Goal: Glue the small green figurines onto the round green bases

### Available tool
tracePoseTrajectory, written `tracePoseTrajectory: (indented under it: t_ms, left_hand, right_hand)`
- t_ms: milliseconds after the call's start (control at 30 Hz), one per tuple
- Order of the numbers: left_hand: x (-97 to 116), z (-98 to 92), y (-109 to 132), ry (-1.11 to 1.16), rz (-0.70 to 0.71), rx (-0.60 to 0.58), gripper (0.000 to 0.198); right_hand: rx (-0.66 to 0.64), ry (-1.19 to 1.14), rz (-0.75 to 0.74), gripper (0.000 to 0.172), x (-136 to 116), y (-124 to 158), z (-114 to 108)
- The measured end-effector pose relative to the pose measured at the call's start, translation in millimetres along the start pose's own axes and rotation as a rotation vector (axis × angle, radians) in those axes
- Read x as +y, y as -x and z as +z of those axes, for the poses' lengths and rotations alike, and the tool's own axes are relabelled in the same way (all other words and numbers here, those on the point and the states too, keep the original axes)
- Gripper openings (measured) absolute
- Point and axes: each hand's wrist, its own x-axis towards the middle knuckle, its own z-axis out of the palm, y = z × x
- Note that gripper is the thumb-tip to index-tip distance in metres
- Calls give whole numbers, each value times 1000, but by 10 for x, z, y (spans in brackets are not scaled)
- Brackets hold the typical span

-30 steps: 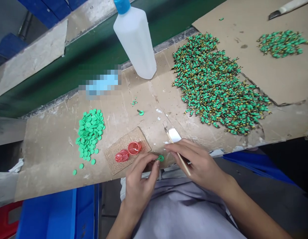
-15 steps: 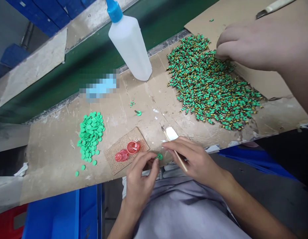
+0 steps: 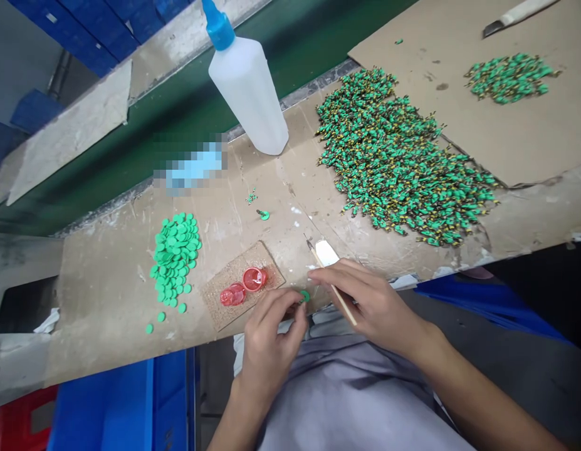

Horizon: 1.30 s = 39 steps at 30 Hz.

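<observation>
Grip: left hand has thumb and fingertips pinched together on a small green disc, which sits just past the fingertips, over the table edge, with a dark speck at its rim, too small to tell. Right hand is closed round a thin bamboo stick, its fingertips just beside the disc. Stick's upper tip lies near a white scrap on the table.

Main diff from the earlier frame: the other person's hand over the upper-right cardboard sheet has gone, and a small heap of green-and-yellow pieces shows there again. Knife lies at that sheet's top edge. Big heap of same pieces sits at the sheet's edge, mostly on the table.

Left of the hands: cork pad with two red caps, then a pile of green discs. One disc with a piece on it lies apart. Glue bottle stands upright, blue nozzle up, well beyond the hands
</observation>
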Motion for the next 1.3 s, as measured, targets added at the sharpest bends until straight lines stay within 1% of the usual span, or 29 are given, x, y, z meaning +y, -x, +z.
tracePoseTrajectory:
  t_ms: [167, 367, 433, 533, 567, 633, 733, 867, 967, 1033, 1100, 1133, 1167, 1233, 1267, 1300]
  left_hand:
    - [-30, -54, -20, 38, -43, -65, 10]
    - [-34, -99, -70, 37, -7, -99, 12]
    - [-31, -112, -89, 8, 21, -116, 13]
    - [-32, -124, -111, -40, 64, -137, 14]
    - [-34, -126, -115, -51, 70, -143, 14]
    - [-42, -127, -120, -61, 69, -154, 15]
    - [-55, -128, -130, -42, 46, -166, 14]
    - [-72, -142, -151, 23, 20, -196, 12]
    - [-90, -151, -149, 50, 25, -197, 11]
    - [-104, -149, -132, 51, 31, -187, 12]
    - [-116, -140, -108, 47, 40, -174, 12]
    - [-121, -135, -97, 46, 48, -168, 13]
    - [-125, -128, -88, 49, 59, -160, 13]
    - [-129, -115, -77, 59, 79, -147, 13]
    - [-130, -109, -75, 62, 87, -141, 13]
    - [-131, -104, -75, 65, 91, -134, 13]
  right_hand:
    - [11, -24, 9, 36, -14, -10, -19]
    - [32, -70, -18, 36, -18, -15, -24]
    - [52, -100, 7, 31, -26, -14, -28]
    - [119, -165, 86, 20, -40, 10, -28]
    - [138, -193, 109, 21, -45, 21, -27]
    - [165, -251, 138, 29, -56, 41, -23]
    - [161, -290, 167, 38, -73, 33, -20]
    - [113, -275, 129, 40, -81, -36, -1]
    - [131, -259, 102, 42, -96, -49, 8]
    - [164, -285, 132, 38, -127, -19, -24]
    - [186, -312, 179, 27, -175, 32, -102]
    - [173, -308, 195, 22, -202, 58, -155]
    - [136, -285, 204, 24, -227, 81, -210]
    - [-8, -220, 192, 46, -262, 112, -305]
    - [-69, -193, 182, 52, -268, 119, -332]
    - [-105, -180, 173, 53, -266, 119, -342]
